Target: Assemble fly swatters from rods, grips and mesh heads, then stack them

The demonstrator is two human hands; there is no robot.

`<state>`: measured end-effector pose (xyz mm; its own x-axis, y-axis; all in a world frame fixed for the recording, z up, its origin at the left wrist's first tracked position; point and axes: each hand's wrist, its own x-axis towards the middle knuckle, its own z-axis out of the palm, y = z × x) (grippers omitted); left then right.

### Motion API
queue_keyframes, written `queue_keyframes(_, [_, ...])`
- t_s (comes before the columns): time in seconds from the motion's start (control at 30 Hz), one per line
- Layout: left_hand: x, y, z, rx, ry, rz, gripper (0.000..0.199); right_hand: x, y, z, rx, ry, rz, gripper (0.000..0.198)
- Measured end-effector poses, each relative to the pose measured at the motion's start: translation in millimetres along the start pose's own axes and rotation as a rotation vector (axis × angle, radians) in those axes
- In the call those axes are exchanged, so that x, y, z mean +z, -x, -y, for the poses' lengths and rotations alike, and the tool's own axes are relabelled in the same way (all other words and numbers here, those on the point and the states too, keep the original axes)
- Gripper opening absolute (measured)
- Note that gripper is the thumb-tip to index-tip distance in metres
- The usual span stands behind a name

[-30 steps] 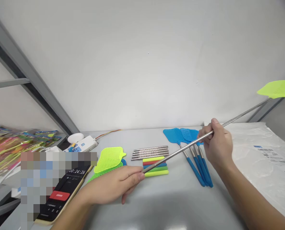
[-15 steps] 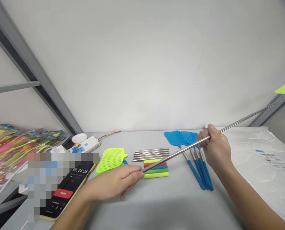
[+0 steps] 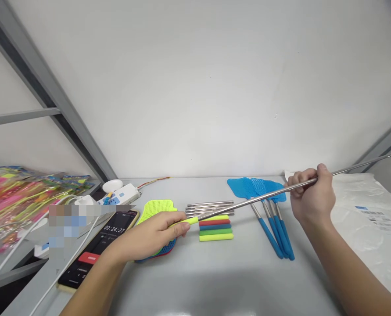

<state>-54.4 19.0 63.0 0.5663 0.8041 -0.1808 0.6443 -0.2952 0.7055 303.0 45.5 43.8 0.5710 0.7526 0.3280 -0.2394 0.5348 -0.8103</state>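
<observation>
A fly swatter with a long extended metal rod (image 3: pixel 248 202) slants across the view, rising to the right. My left hand (image 3: pixel 152 235) is closed round its yellow-green handle (image 3: pixel 192 220). Farther up the rod, my right hand (image 3: pixel 313 195) wraps its fingers and thumb about the metal. The swatter's head lies outside the view. Below the rod lie several coloured handle sleeves (image 3: pixel 216 231) in a row, with short metal rods (image 3: pixel 210 205) behind them. Mesh swatter heads (image 3: pixel 156 208) in yellow-green, blue and red are stacked beside my left hand, partly covered by it.
Several blue fly swatters (image 3: pixel 270 228) lie fanned out left of my right forearm. White plastic packaging (image 3: pixel 363 228) covers the right side. On the left are a phone (image 3: pixel 116 228) running a timer, a power strip (image 3: pixel 124 195), a white cable and packaged colourful goods (image 3: pixel 27 197).
My right hand has moved right along the rod. The yellow-green handle now shows in my left hand. The swatter's yellow-green head has passed out of view on the right.
</observation>
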Motion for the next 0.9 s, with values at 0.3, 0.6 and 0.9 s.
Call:
queue_keyframes(0.3, [-0.4, -2.1, 2.2, -0.062, 0.174, -0.086, 0.045, 9.9, 10.7, -12.1, 0.063, -0.018, -0.057, 0.04])
queue_keyframes(0.6, [41.1, -17.5, -16.6, 0.052, 0.287, -0.031, 0.04, 55.6, 107.6, -23.2, 0.239, 0.103, 0.453, 0.051])
queue_keyframes(0.9, [42.1, -17.2, -12.9, 0.063, 0.236, -0.085, 0.04, 36.7, 64.9, -10.3, 0.293, -0.029, 0.322, 0.059])
